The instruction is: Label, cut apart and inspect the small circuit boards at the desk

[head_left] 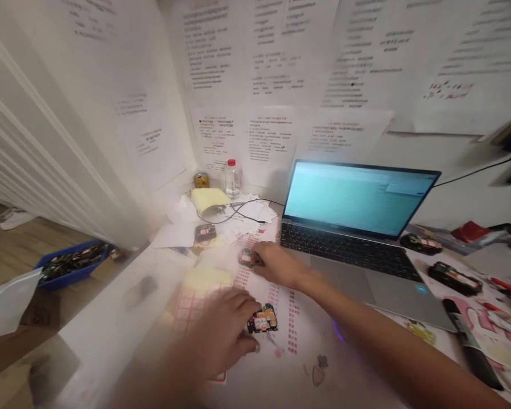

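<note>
My left hand [221,332] rests low on the desk, fingers curled around the edge of a small circuit board [263,319] with a red-and-white label. My right hand [276,264] reaches further in, just left of the laptop, and pinches a second small board [246,257]. Both boards lie on a white sheet printed with rows of small red labels [292,318]. A yellowish label sheet [206,278] lies to the left of my hands.
An open laptop [353,227] stands at the right with its screen lit. More boards [453,276] lie right of it, another one [205,232] behind. A bottle [232,178], a can [201,180], yellow notes and cables sit in the corner. A blue bin [70,264] stands on the floor.
</note>
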{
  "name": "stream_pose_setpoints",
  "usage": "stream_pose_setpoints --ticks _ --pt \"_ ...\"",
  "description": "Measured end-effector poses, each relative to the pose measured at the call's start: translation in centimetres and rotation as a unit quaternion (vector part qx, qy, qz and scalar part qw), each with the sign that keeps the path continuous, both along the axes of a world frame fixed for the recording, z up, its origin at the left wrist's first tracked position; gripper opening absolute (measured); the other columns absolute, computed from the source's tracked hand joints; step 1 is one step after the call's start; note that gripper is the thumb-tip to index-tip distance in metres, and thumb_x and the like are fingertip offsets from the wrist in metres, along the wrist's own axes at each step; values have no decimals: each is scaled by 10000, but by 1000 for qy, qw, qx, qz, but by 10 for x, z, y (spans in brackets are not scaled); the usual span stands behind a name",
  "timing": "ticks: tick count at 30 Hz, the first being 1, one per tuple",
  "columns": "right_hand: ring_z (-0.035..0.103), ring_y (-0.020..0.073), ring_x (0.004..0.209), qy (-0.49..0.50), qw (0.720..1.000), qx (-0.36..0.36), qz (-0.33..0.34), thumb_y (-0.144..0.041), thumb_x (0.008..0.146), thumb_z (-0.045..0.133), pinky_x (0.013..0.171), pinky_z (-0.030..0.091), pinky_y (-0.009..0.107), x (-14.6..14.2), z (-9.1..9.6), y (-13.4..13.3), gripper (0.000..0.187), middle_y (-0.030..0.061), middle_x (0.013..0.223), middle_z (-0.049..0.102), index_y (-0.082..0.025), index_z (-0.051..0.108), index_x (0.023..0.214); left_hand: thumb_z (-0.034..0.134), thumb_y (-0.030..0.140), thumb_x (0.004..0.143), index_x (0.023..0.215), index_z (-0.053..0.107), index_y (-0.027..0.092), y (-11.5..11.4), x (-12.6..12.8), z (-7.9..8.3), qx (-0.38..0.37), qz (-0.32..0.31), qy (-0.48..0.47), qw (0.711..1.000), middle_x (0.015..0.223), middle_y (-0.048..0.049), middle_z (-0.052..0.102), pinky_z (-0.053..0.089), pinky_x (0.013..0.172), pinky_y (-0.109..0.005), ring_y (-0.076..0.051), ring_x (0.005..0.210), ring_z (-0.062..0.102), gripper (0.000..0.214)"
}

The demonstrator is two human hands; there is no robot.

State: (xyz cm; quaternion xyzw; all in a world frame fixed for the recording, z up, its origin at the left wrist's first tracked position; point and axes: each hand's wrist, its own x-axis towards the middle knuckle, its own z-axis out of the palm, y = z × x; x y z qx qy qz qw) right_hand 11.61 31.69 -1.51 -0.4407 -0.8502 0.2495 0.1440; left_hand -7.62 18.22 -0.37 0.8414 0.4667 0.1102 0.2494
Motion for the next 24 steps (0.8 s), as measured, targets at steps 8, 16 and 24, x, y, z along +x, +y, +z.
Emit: stream_pose_setpoints --ticks 8,16,24 --pt "708 207 864 99 987 -118 -50 -258 817 756 765 534 298 34 3 21 214 53 943 774 -174 699 1005 838 147 839 1139 737 219 0 -3 6 -8 -11 -8 1000 1218 -111 746 533 1042 -507 -347 1211 667 324" --pt "715 219 958 228 951 -191 -83 -360 791 795 884 593 371 63 24 15 334 86 1048 765 -194 666 1050 760 152 883 1076 757 244 4 -6 -2 37 -17 -30 999 1132 -82 761 532 1006 -487 -326 1123 695 214" --pt "695 196 884 198 956 -202 -79 -370 789 790 787 568 318 77 34 -25 343 60 1009 749 -190 652 1047 545 28 922 1379 639 176 98 -3 1 93 -42 126 987 1414 -139 687 479 1110 -421 -295 1320 628 489"
